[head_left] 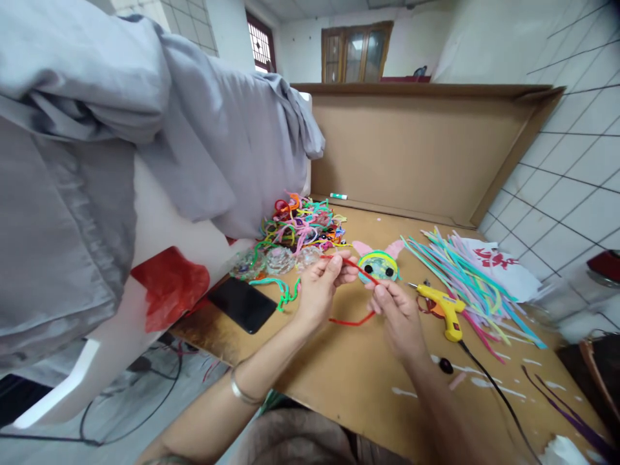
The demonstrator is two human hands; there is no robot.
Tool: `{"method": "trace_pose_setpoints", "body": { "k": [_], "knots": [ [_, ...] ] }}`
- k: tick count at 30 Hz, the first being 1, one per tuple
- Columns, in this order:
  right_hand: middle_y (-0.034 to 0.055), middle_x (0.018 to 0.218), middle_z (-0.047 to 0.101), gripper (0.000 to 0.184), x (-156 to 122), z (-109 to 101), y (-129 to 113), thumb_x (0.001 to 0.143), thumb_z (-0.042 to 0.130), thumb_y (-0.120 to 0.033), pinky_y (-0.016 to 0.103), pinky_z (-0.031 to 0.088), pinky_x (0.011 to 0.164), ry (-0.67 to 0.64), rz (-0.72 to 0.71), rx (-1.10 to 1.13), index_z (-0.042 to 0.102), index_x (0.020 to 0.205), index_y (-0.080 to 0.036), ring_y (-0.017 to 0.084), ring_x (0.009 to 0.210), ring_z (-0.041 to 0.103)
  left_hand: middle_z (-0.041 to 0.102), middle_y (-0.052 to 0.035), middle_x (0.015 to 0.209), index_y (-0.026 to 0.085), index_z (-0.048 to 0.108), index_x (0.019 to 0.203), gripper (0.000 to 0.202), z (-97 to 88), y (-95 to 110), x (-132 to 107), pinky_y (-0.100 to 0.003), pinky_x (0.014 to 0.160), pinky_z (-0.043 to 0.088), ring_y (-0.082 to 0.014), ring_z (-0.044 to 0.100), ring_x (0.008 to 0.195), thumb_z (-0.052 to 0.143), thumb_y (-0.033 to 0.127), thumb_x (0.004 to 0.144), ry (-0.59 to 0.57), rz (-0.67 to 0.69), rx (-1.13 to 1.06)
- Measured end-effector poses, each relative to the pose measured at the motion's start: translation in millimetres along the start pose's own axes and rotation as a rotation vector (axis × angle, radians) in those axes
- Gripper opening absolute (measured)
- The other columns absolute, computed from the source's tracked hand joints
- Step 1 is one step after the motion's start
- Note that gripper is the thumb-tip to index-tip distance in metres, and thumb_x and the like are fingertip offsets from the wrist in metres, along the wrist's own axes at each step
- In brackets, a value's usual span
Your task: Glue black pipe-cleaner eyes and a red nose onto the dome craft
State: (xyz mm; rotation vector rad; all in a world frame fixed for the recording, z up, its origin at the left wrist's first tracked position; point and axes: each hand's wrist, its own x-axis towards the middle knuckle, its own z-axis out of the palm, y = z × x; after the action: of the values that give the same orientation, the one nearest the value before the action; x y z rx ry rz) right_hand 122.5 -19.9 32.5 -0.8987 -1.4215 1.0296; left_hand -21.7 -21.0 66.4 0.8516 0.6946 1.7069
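Note:
A red pipe cleaner (pixel 356 266) stretches between my two hands above the table. My left hand (pixel 323 284) pinches one part of it. My right hand (pixel 396 313) grips it farther along, and a bent length hangs below toward the left. Just behind my hands sits a round clear craft figure (pixel 380 266) with pink ears, a yellow-green band and black eyes. To the right of it lies a yellow hot glue gun (pixel 443 307) with a black cord. Green twisted pipe cleaners (pixel 287 297) rest left of my left hand.
A heap of coloured pipe-cleaner pieces (pixel 307 223) lies at the back left, by clear round containers (pixel 279 260). A black phone (pixel 243 303) is near the left edge. Loose pipe cleaners (pixel 465 278) spread at right. A cardboard wall (pixel 411 152) stands behind; a glue stick (pixel 338 196) lies before it.

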Motion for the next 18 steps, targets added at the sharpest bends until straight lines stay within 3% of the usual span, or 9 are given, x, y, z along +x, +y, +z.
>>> {"method": "trace_pose_setpoints", "body": {
  "k": [2,4,10,18],
  "knots": [
    [-0.0076,0.05,0.036,0.034,-1,-3,4,0.085,0.055,-0.048,0.022,0.028,0.045,-0.03,0.091,0.061,0.066,0.088,-0.016,0.008,0.044,0.032,0.067,-0.0038,0.07,0.015,0.073,0.08,0.032,-5.7,1,3,-0.02,0.054,0.047,-0.0081,0.058,0.057,0.078,0.042,0.063,0.003,-0.056,-0.013],
    [-0.0091,0.048,0.03,0.035,-1,-6,6,0.083,0.057,-0.048,0.022,0.021,0.044,-0.076,0.152,0.07,0.065,0.085,-0.015,0.007,0.043,0.025,0.063,-0.0017,0.064,0.013,0.072,0.076,0.03,-12.3,3,7,-0.018,0.05,0.042,-0.0051,0.052,0.051,0.079,0.04,0.063,0.005,-0.094,-0.023],
    [-0.0089,0.046,0.03,0.04,-1,-5,-2,0.08,0.056,-0.054,0.022,0.018,0.044,-0.182,0.254,-0.009,0.064,0.08,-0.015,0.007,0.043,0.024,0.058,0.0005,0.06,0.012,0.071,0.075,0.029,-21.5,5,25,-0.016,0.046,0.035,-0.0026,0.045,0.048,0.08,0.036,0.062,0.039,-0.075,-0.02],
    [-0.0097,0.046,0.026,0.035,-4,-11,-10,0.083,0.055,-0.049,0.023,0.018,0.045,-0.202,0.305,0.028,0.062,0.079,-0.015,0.007,0.044,0.022,0.057,0.002,0.059,0.013,0.07,0.076,0.022,-9.4,2,58,-0.014,0.044,0.036,-0.0017,0.045,0.046,0.079,0.029,0.064,0.103,-0.047,-0.099]
  ]
}}
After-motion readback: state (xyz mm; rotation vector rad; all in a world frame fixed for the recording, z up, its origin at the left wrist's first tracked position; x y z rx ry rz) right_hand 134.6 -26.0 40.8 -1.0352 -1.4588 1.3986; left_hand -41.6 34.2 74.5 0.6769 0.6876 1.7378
